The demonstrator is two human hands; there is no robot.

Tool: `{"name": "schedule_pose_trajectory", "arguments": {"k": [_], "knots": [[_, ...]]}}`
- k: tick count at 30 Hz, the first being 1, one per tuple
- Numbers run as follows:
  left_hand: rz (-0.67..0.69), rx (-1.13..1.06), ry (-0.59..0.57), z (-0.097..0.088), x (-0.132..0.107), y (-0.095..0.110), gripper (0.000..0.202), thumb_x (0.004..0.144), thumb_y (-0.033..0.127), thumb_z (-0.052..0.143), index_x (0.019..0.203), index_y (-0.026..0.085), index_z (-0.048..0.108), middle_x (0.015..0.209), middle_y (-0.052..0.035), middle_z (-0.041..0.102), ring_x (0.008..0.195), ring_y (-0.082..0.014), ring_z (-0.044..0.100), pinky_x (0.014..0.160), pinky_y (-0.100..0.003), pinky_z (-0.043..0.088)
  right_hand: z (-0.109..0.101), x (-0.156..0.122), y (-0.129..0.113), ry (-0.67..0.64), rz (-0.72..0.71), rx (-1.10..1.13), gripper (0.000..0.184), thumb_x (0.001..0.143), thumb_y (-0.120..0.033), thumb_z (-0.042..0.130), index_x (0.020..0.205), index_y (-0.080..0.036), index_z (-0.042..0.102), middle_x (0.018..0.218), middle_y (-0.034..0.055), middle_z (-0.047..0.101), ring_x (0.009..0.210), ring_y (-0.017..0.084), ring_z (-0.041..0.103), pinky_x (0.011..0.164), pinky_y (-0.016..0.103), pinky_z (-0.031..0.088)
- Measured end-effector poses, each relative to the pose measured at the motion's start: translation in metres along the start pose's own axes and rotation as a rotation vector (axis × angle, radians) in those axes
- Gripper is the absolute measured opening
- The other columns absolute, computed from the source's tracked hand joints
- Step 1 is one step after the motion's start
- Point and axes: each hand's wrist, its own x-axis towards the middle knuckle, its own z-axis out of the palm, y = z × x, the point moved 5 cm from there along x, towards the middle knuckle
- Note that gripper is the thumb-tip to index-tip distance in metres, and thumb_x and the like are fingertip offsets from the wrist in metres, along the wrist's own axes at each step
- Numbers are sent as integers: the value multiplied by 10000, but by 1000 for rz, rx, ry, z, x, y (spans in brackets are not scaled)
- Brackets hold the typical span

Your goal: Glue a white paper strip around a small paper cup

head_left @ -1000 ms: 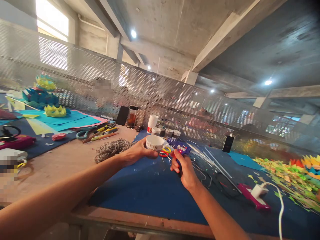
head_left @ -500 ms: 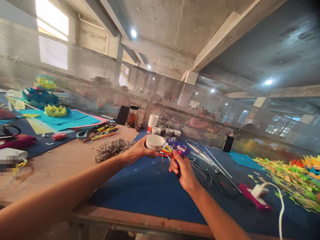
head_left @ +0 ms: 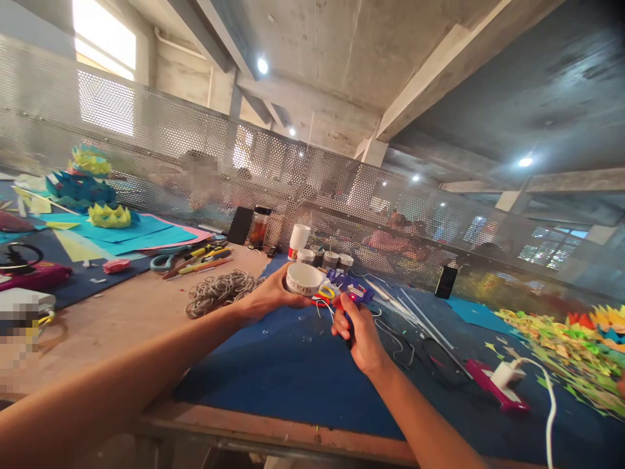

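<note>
My left hand (head_left: 273,290) is closed around a short white paper cup (head_left: 305,280) with lettering round its side, its mouth tilted toward me. To its right, my right hand (head_left: 361,332) is curled with the thumb on top. A small dark thing with a red spot shows at its fingers, too small to name. Just beyond the hands lie a purple packet (head_left: 359,291) and a yellow-handled tool (head_left: 325,293). A stack of white cups (head_left: 299,238) and several small cups (head_left: 331,260) stand behind.
Tangled cord (head_left: 219,293) and hand tools (head_left: 205,259) lie left. Thin metal rods (head_left: 424,316), a magenta power strip (head_left: 495,385) with a white cable, and paper scraps (head_left: 566,358) are right. A perforated metal screen (head_left: 303,189) rises behind the blue mat (head_left: 293,384).
The cup in my left hand has tipped slightly more toward me. My right hand has shifted very little, and the view has moved a touch.
</note>
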Motion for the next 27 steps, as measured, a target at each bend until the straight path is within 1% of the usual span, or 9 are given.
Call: {"name": "schedule_pose_trajectory", "arguments": {"k": [3, 9, 14, 19, 23, 27], "knots": [[16, 13, -5, 1, 0, 2, 769, 604, 300, 926, 1273, 164, 574, 1214, -109, 706, 1135, -292, 630, 964, -371, 487, -1, 0, 1, -6, 20, -5, 424, 910, -599, 656, 861, -178, 676, 528, -102, 373, 441, 65, 302, 555, 239, 459], [62, 59, 6, 0, 1, 2, 778, 601, 301, 928, 1276, 151, 571, 1242, -128, 702, 1162, -305, 631, 985, -372, 485, -1, -1, 2, -17, 20, -6, 408, 917, -578, 658, 860, -175, 680, 526, -102, 374, 439, 65, 306, 550, 240, 458], [106, 100, 26, -1, 1, 6, 796, 615, 293, 916, 1305, 149, 546, 1230, -128, 704, 1158, -299, 641, 992, -371, 486, 0, -1, 0, -25, 15, -11, 401, 919, -572, 659, 860, -176, 677, 520, -104, 371, 431, 63, 299, 538, 235, 453], [149, 172, 71, -2, 0, 8, 808, 613, 310, 911, 1307, 138, 533, 1208, -130, 701, 1132, -308, 646, 980, -386, 493, -3, 0, -4, 8, -20, -9, 389, 919, -567, 661, 856, -183, 665, 514, -108, 367, 425, 60, 300, 533, 226, 454], [197, 229, 122, -6, 0, 6, 844, 610, 356, 914, 1322, 148, 513, 1217, -130, 684, 1131, -303, 637, 994, -403, 486, -6, 0, -6, 42, -65, -125, 392, 932, -562, 645, 850, -179, 657, 508, -106, 379, 416, 63, 318, 525, 236, 468], [201, 247, 148, -10, 1, 1, 829, 629, 411, 907, 1299, 164, 488, 1196, -113, 668, 1111, -286, 627, 972, -405, 492, -11, 0, -7, 84, -120, -287, 399, 940, -558, 632, 815, -179, 627, 488, -104, 367, 415, 77, 347, 526, 251, 483]]}}
